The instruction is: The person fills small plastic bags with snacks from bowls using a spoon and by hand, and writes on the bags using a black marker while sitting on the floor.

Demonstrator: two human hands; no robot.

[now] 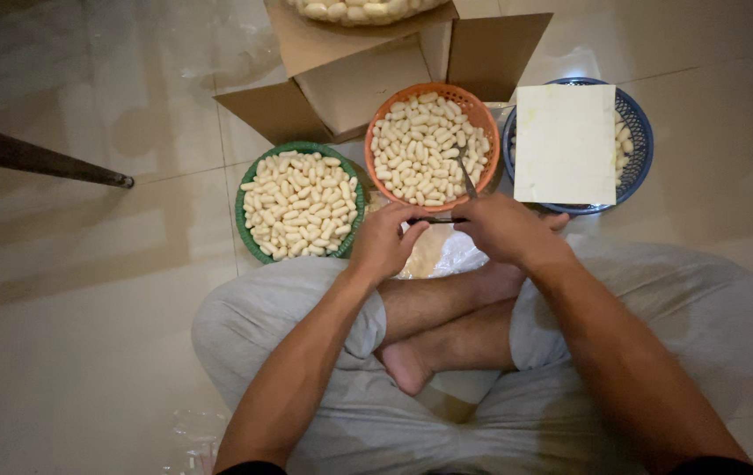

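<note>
A thin metal blade (467, 179) was gripped in the right hand (507, 230), its tip over the orange basket (482, 119) of pale cocoons (420, 145). The left hand (383, 244) pinched something too small to tell. Green (245, 189) and blue baskets (639, 132) flanked it on the floor (86, 308).

3 baskets (302, 151), 1 cardboard box (350, 79), 1 pale sheet (564, 143), 2 hands (385, 242), 1 blade (466, 179).
</note>
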